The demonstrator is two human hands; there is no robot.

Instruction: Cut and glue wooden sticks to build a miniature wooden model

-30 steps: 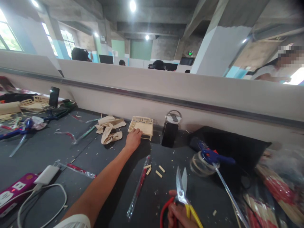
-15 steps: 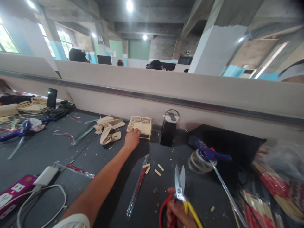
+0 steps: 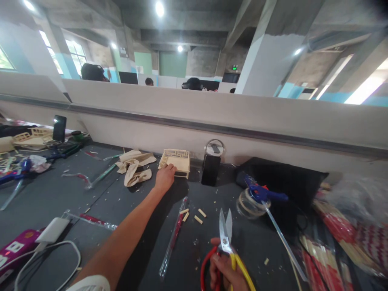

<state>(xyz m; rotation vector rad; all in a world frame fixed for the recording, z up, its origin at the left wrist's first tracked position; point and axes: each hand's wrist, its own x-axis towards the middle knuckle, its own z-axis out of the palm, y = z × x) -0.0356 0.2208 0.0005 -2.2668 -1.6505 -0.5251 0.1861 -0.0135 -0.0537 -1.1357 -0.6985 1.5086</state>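
Observation:
My left hand reaches out to a small wooden model, which looks like a miniature bed or bench with a railed back. Its fingers grip the near left corner, and the model stands on the dark table by the partition. My right hand, low in the view, is closed round scissors with one red and one yellow handle. The blades point away from me, slightly apart, with nothing between them. Several short wood pieces lie between my hands, beside a long clear wrapper with red on it.
A blue glue gun rests on a clear round roll at right. Bagged sticks lie beyond. A phone leans by the partition. Crumpled brown paper, a purple power strip and another glue gun are leftward.
The view has turned slightly to the right, so things appear a little further left. My left hand stays on the wooden model, and my right keeps hold of the scissors.

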